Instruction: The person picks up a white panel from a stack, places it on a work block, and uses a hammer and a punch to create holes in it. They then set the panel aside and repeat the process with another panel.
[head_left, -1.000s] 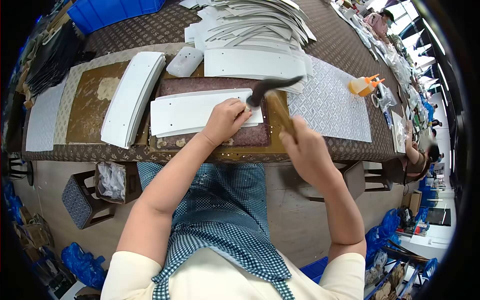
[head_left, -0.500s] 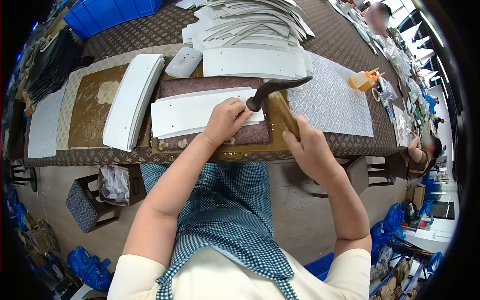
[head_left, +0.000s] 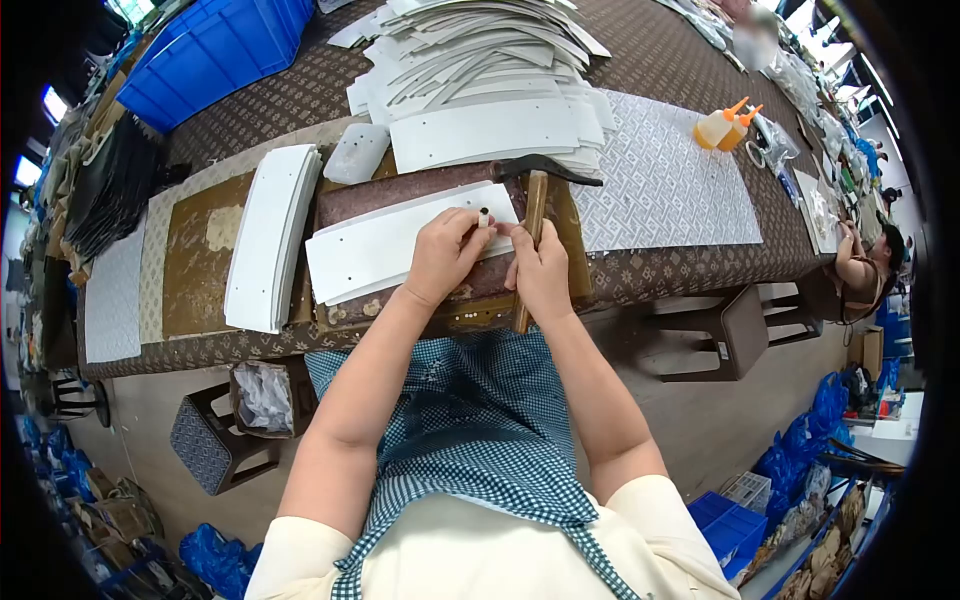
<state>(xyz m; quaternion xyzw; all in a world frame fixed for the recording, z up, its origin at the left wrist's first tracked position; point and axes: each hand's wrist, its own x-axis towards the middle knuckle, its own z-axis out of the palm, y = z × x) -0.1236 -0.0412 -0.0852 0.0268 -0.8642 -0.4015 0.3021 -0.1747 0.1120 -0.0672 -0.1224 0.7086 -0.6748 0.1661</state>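
My left hand (head_left: 447,250) pinches a small punch (head_left: 484,218) with a pale shaft and dark top end, standing upright over the right end of a short stack of white strips (head_left: 370,245). Small holes show near the strips' left end. My right hand (head_left: 543,272) grips the wooden handle of a hammer (head_left: 536,200); its black curved head lies beyond the strips, turned sideways. The two hands are close together, right beside left. Under the strips is a dark red pad (head_left: 400,190) on a brown board (head_left: 572,235). The punch's lower tip is hidden by fingers.
Another stack of white strips (head_left: 270,240) lies to the left, near a translucent plastic piece (head_left: 357,153). A large pile of white strips (head_left: 480,125) spreads at the back. Orange-capped bottles (head_left: 722,128), a blue crate (head_left: 215,60) and a stool (head_left: 720,335) are around. Another person (head_left: 865,265) sits far right.
My right hand has brought the hammer in to the left and lower, its handle now nearly upright beside my left hand. The punch's top now shows above my left fingers. The view has shifted slightly.
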